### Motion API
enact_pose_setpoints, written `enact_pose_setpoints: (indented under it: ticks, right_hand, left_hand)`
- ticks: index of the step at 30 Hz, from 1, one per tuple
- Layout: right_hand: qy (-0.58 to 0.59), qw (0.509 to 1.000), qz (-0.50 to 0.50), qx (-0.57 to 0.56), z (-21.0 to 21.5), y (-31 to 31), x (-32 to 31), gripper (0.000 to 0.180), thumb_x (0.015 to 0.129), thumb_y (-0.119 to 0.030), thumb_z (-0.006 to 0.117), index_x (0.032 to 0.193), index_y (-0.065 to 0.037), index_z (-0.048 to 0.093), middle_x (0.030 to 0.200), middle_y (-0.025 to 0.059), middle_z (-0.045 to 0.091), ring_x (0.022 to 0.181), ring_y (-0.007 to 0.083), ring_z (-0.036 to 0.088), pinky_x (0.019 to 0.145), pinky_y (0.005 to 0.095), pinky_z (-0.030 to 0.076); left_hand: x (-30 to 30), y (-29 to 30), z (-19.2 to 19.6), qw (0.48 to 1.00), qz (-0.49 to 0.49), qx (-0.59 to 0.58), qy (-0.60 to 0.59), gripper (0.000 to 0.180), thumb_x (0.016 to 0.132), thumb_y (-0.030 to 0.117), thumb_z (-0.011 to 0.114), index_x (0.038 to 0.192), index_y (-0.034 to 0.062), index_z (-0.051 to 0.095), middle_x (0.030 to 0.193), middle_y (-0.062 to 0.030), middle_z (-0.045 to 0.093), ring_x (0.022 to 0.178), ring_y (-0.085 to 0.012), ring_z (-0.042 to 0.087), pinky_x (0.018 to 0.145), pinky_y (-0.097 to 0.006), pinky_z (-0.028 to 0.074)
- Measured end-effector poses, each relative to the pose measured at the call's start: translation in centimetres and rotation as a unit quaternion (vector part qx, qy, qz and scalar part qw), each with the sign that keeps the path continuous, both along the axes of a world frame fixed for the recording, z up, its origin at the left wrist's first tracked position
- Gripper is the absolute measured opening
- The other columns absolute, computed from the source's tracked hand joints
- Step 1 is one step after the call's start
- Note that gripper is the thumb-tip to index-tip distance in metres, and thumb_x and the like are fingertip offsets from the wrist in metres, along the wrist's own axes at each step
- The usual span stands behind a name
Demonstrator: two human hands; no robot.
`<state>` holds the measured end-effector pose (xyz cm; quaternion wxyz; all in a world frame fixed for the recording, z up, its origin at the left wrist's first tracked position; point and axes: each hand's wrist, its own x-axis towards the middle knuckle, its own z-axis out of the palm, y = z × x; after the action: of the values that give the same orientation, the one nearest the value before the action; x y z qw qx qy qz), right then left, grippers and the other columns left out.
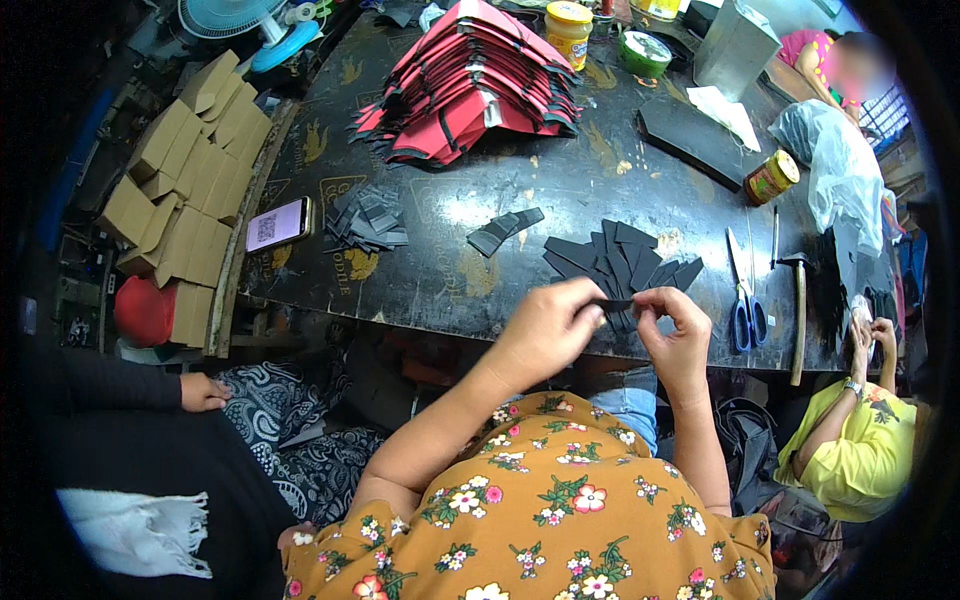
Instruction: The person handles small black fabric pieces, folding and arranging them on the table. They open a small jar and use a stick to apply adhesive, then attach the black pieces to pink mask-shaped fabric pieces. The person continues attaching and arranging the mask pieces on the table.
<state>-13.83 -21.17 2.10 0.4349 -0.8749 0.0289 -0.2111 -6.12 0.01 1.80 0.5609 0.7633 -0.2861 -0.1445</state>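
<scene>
Between my two hands a small black strip [616, 305] is stretched just over the table's front edge. My left hand [556, 325] pinches one end between thumb and fingers. The other end is pinched by my right hand [676, 335]. Right behind them lies a loose heap of black strips [620, 252], partly covered by my hands. Farther left rests a small group of black strips [503, 231], overlapping each other. Beyond it, near the left side, is a pile of short dark grey pieces [367, 218].
Red and black cut pieces [465, 90] are stacked high at the back. To the right lie blue-handled scissors [742, 305], a hammer [798, 330] and a tilted jar [771, 178]. A phone [279, 225] lies at the left edge. Cardboard boxes [185, 170] stand beyond; people sit on both sides.
</scene>
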Motion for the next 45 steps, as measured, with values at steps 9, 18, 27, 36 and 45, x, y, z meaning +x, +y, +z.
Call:
enact_pose_setpoints:
  ticks: [9, 18, 27, 36, 45]
  right_hand:
    - [0.118, 0.989, 0.085, -0.02, 2.3, -2.3, -1.9, 0.018, 0.088, 0.007, 0.066, 0.1, 0.0, 0.077, 0.087, 0.0118, 0.071, 0.076, 0.0213, 0.07, 0.069, 0.0328, 0.055]
    - [0.22, 0.967, 0.117, -0.06, 3.4, -1.0, -2.7, 0.012, 0.088, -0.003, 0.08, 0.099, -0.003, 0.077, 0.089, 0.0108, 0.067, 0.072, 0.0247, 0.069, 0.068, 0.0361, 0.056]
    - [0.158, 0.981, 0.114, 0.026, 2.2, -0.2, -0.9, 0.011, 0.097, -0.006, 0.077, 0.104, 0.002, 0.075, 0.095, 0.0065, 0.071, 0.079, 0.0135, 0.067, 0.07, 0.0293, 0.053]
    - [0.107, 0.915, 0.104, 0.374, 0.3, 0.1, 0.9, 0.034, 0.1, -0.001, 0.078, 0.133, -0.001, 0.068, 0.114, 0.0028, 0.071, 0.099, 0.008, 0.069, 0.08, 0.0244, 0.059]
    - [-0.062, 0.992, 0.07, -0.086, 1.3, 0.8, -0.2, 0.023, 0.086, 0.0, 0.083, 0.109, -0.001, 0.078, 0.104, 0.0161, 0.078, 0.095, 0.0351, 0.077, 0.084, 0.0427, 0.062]
  left_hand:
    - [9.0, 5.9, -2.2, 0.899, 0.245, 0.222, -0.288, 0.018, 0.095, 0.016, 0.078, 0.109, 0.0058, 0.078, 0.105, -0.0115, 0.069, 0.103, -0.0353, 0.066, 0.093, -0.047, 0.051]
    - [7.1, 0.1, -2.5, 0.952, 0.053, 0.134, -0.269, 0.039, 0.086, 0.008, 0.082, 0.124, 0.0052, 0.074, 0.114, -0.015, 0.07, 0.111, -0.0387, 0.07, 0.097, -0.048, 0.056]
    - [6.1, 0.0, -1.4, 0.982, 0.046, -0.007, -0.186, 0.023, 0.08, -0.008, 0.075, 0.1, 0.0043, 0.076, 0.104, -0.0103, 0.07, 0.098, -0.0271, 0.073, 0.089, -0.038, 0.058]
    - [-0.3, -1.3, -0.6, 0.981, 0.057, -0.182, 0.023, 0.017, 0.095, -0.008, 0.074, 0.108, 0.0016, 0.078, 0.114, -0.0088, 0.075, 0.105, -0.0152, 0.073, 0.093, -0.03, 0.06]
    - [-3.0, -1.7, -0.7, 0.993, 0.071, -0.05, 0.08, 0.027, 0.095, 0.005, 0.078, 0.12, -0.005, 0.075, 0.091, -0.0076, 0.068, 0.077, -0.011, 0.065, 0.068, -0.028, 0.055]
